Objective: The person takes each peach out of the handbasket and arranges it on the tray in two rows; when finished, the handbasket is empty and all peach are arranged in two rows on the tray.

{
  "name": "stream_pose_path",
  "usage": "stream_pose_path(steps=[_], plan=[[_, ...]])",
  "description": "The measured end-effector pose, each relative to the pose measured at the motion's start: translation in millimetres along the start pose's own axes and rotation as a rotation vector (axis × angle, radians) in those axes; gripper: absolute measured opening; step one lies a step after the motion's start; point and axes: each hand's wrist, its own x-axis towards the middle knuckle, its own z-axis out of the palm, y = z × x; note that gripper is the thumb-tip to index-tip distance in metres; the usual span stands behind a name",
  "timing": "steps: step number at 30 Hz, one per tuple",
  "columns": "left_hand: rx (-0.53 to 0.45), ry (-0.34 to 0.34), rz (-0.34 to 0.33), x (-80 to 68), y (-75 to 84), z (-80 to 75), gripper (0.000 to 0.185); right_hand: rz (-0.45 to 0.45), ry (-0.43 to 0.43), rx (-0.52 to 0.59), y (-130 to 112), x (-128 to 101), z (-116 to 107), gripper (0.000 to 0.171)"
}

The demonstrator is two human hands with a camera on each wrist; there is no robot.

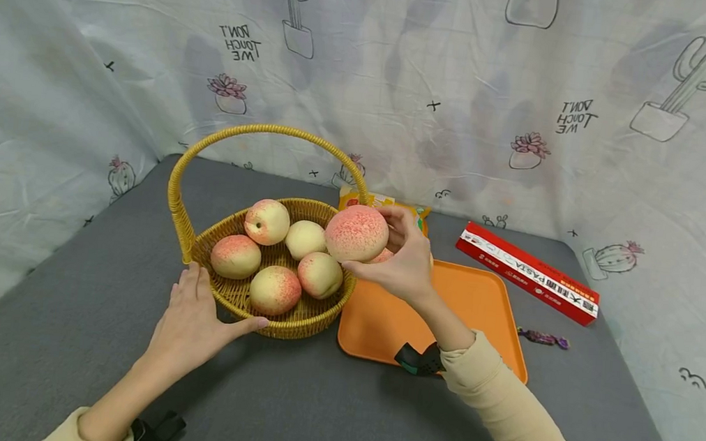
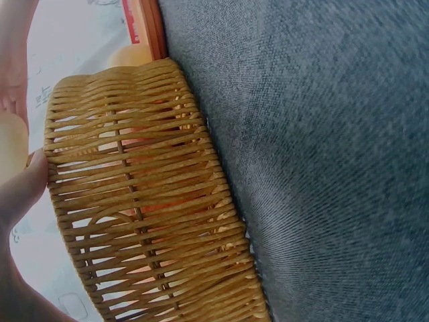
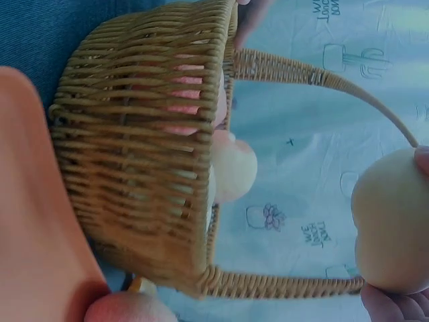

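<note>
A woven yellow basket with a tall handle stands on the grey table and holds several pink-and-cream peaches. My right hand grips one peach above the basket's right rim; in the right wrist view that peach shows at the right edge beside the basket. My left hand rests on the table with straight fingers, its thumb touching the basket's near wall. Another peach shows partly behind the right hand.
An orange tray lies right of the basket. A red pasta box sits behind the tray, a yellow packet behind the basket, and a wrapped candy right of the tray. A cactus-print cloth hangs behind.
</note>
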Motion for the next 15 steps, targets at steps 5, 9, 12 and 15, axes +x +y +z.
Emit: stream_pose_path(steps=[5,9,12,15], plan=[[-0.003,-0.006,-0.008,0.3,-0.1,1.0,0.136,0.012,0.061,-0.030,3.1,-8.1,-17.1,0.076],[-0.007,-0.003,-0.008,-0.3,-0.4,0.8,0.135,0.072,0.085,-0.035,7.0,-14.1,-31.7,0.076],[-0.007,0.001,-0.008,-0.9,-1.0,1.0,0.136,0.104,0.109,-0.058,12.3,-19.0,-41.4,0.076],[-0.006,0.002,-0.007,-0.8,-1.5,1.6,0.137,0.118,0.141,-0.086,18.9,-24.0,-50.5,0.075]])
